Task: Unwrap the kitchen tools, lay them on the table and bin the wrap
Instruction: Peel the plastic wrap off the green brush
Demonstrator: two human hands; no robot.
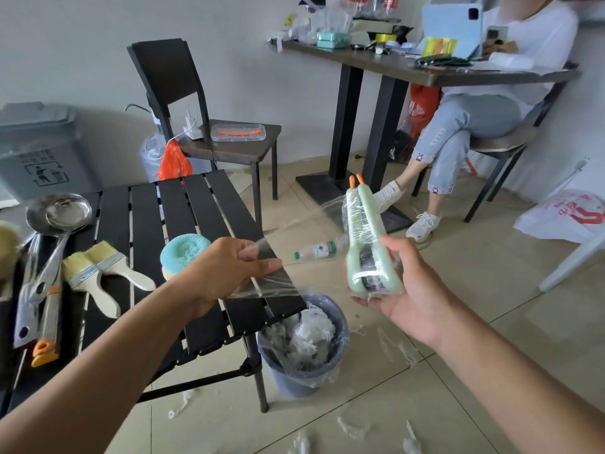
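Note:
My right hand [406, 283] holds a pale green tool pair [366, 237] with orange loops on top, still bound in clear wrap. My left hand [226, 270] pinches a stretched sheet of that clear wrap [262, 280], pulled away to the left over the table's right end. On the black slatted table [203, 221] lie a steel ladle [59, 214], two wooden brushes [98, 270], a teal scrubber [183, 253], and orange-handled metal tools [45, 306]. A grey bin [304, 348] full of crumpled wrap stands below the table's corner.
A plastic bottle [319, 250] lies on the floor behind the hands. Wrap scraps litter the tiles. A dark chair [203, 132] stands behind the table, a large grey waste bin [39, 149] at far left. A seated person [474, 126] is at a second table, right.

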